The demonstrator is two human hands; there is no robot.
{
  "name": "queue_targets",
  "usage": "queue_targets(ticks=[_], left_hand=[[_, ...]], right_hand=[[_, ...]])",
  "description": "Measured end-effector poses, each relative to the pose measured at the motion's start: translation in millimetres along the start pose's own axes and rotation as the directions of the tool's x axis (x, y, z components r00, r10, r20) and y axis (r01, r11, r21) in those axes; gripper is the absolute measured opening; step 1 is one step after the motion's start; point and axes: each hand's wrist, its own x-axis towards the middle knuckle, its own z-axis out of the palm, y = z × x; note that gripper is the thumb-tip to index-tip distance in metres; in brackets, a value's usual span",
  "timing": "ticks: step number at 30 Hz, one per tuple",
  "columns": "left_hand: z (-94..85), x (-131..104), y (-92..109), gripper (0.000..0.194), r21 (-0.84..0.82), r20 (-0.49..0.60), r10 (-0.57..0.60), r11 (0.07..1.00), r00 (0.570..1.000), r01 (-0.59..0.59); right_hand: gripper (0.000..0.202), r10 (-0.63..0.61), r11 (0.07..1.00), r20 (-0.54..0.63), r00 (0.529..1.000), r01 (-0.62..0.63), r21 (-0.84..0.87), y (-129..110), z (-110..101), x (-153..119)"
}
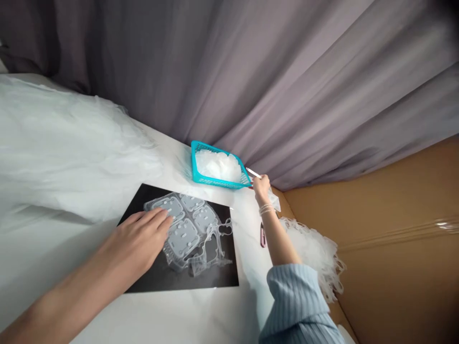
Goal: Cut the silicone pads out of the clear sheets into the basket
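My left hand (150, 234) lies with fingers stretched out on the left edge of a translucent moulded sheet (182, 236). The sheet has several rounded rectangular panels with small raised shapes, and loose, cut-looking strips hang at its right side. It rests on a black mat (143, 282). Farther off, my right hand (262, 186) is closed round a slim white pen-like tool (254, 173), beside the right corner of a turquoise basket (215, 182). White translucent pieces (218, 165) are heaped in the basket.
A big pile of white, filmy sheets (71, 148) covers the table's left side. Right of my forearm lies a tangle of white strips (315, 253) against a cardboard wall (394, 229). A small pink tool (263, 236) lies near my right wrist. A grey curtain (222, 71) hangs behind.
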Motion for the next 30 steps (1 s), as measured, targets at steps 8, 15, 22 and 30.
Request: queue_targets(ticks=[8,15,22,30], left_hand=[[17.7,-9.8,25.4,0.043,0.190,0.160,0.150,0.965,0.976,-0.179],[23.6,9.7,31.5,0.047,0.067,0.169,0.220,0.970,0.961,-0.234],[21.6,2.0,30.5,0.050,0.138,0.235,0.177,0.967,0.956,-0.213],[14.9,1.8,35.6,0.054,0.225,0.282,0.223,0.930,0.933,-0.291]], right_hand=[[0.051,-0.145,0.988,0.418,0.897,0.155,0.012,-0.9,-22.4,-110.4],[0.037,-0.271,0.962,0.661,0.699,0.212,0.171,14.2,4.7,-191.9],[0.034,-0.110,0.993,0.618,0.779,0.062,0.098,37.7,-31.2,-210.3],[0.025,-0.245,0.948,0.728,0.641,0.315,0.042,13.1,-15.2,-201.3]])
